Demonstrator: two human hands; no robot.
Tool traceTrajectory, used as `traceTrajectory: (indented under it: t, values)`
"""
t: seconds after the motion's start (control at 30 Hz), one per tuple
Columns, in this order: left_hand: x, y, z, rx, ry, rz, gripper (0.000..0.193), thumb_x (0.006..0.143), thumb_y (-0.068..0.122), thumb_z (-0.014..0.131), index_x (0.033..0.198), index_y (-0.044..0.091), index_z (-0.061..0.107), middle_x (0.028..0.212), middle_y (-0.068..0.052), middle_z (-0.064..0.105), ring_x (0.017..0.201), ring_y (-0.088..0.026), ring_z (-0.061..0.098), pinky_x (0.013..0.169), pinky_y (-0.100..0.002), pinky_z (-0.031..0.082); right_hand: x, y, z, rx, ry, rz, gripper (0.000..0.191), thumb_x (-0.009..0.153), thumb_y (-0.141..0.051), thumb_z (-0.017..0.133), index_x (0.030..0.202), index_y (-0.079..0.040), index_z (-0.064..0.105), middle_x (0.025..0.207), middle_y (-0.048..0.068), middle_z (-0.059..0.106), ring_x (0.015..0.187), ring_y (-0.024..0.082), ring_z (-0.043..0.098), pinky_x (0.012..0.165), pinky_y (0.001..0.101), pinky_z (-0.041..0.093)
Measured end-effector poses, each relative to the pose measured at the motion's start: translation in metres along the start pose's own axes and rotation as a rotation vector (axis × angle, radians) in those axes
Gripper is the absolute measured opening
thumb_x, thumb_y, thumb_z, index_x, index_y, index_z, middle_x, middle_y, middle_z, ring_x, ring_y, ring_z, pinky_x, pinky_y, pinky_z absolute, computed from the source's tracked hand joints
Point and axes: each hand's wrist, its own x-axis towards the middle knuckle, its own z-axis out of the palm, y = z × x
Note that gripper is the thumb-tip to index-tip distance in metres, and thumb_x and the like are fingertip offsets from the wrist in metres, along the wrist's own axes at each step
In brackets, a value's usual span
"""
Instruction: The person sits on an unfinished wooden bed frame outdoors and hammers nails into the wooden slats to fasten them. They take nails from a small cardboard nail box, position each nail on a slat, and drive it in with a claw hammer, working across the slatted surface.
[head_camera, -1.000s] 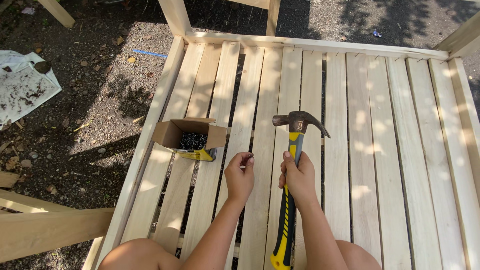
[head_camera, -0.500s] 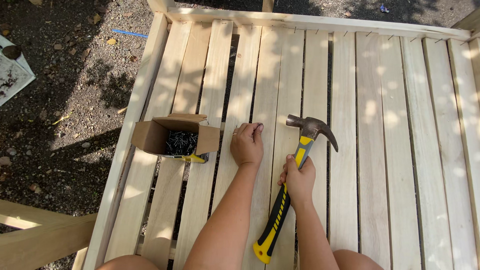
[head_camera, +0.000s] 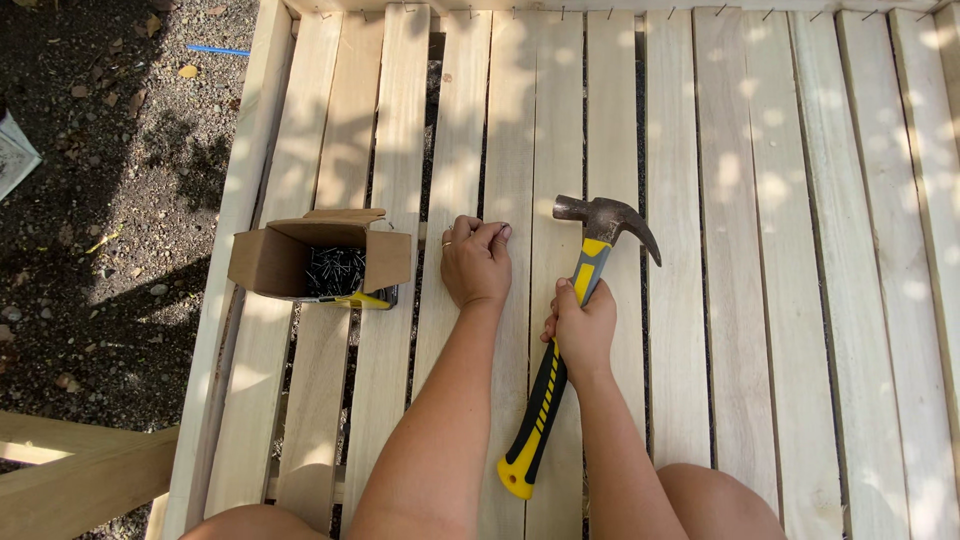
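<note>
Left hand (head_camera: 476, 262) palm down, fingers curled, fingertips pinched together at front, ring on one finger. Right hand (head_camera: 580, 328) closed in fist, thumb wrapped over. Both forearms bare, extended forward, near each other. Knees visible below.

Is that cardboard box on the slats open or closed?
Open: the cardboard box has its flaps spread, showing dark nails inside.
</note>
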Motion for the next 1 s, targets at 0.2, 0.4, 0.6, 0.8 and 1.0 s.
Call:
traceTrajectory:
  t: [0.2, 0.4, 0.6, 0.8, 1.0]
  values:
    - [0.000, 0.000, 0.001, 0.011, -0.021, -0.016, 0.005, 0.083, 0.024, 0.079, 0.081, 0.019, 0.080, 0.087, 0.004, 0.067, 0.088, -0.023, 0.064, 0.071, -0.039, 0.053, 0.002, 0.004, 0.000, -0.020, -0.012, -0.019, 0.016, 0.099, -0.014, 0.059, 0.098, -0.002, 0.050, 0.068, 0.006, 0.055, 0.043, 0.014, 0.052, 0.040, 0.0326, 0.048]
    - [0.001, -0.002, 0.001, 0.007, -0.047, -0.006, 0.004, 0.079, 0.023, 0.082, 0.078, 0.019, 0.081, 0.085, 0.004, 0.069, 0.085, -0.023, 0.064, 0.071, -0.039, 0.053, 0.009, 0.007, 0.000, -0.030, -0.025, -0.015, 0.018, 0.099, -0.014, 0.059, 0.097, -0.002, 0.046, 0.068, 0.007, 0.054, 0.042, 0.014, 0.050, 0.039, 0.0339, 0.048]
    - [0.004, -0.003, 0.004, 0.003, -0.020, -0.004, 0.006, 0.078, 0.024, 0.083, 0.077, 0.019, 0.081, 0.084, 0.004, 0.069, 0.085, -0.023, 0.065, 0.071, -0.039, 0.054, 0.009, 0.003, 0.001, -0.041, -0.058, -0.020, 0.019, 0.099, -0.016, 0.059, 0.098, -0.003, 0.045, 0.068, 0.007, 0.052, 0.042, 0.014, 0.050, 0.039, 0.0341, 0.047]
    - [0.006, -0.006, 0.005, -0.002, -0.014, -0.003, 0.007, 0.078, 0.025, 0.084, 0.077, 0.019, 0.080, 0.085, 0.005, 0.069, 0.085, -0.022, 0.065, 0.070, -0.039, 0.054, -0.010, -0.039, -0.002, -0.264, -0.127, -0.109, 0.023, 0.101, -0.020, 0.057, 0.096, 0.000, 0.047, 0.066, 0.008, 0.055, 0.043, 0.018, 0.055, 0.041, 0.0363, 0.048]
    - [0.003, -0.007, 0.006, -0.018, 0.002, 0.017, 0.006, 0.079, 0.024, 0.084, 0.077, 0.019, 0.081, 0.085, 0.005, 0.070, 0.085, -0.022, 0.065, 0.070, -0.039, 0.054, -0.036, -0.063, -0.009, -0.877, -0.165, -0.452, 0.024, 0.100, -0.019, 0.058, 0.105, 0.002, 0.048, 0.068, 0.027, 0.066, 0.061, 0.046, 0.065, 0.054, 0.0525, 0.049]
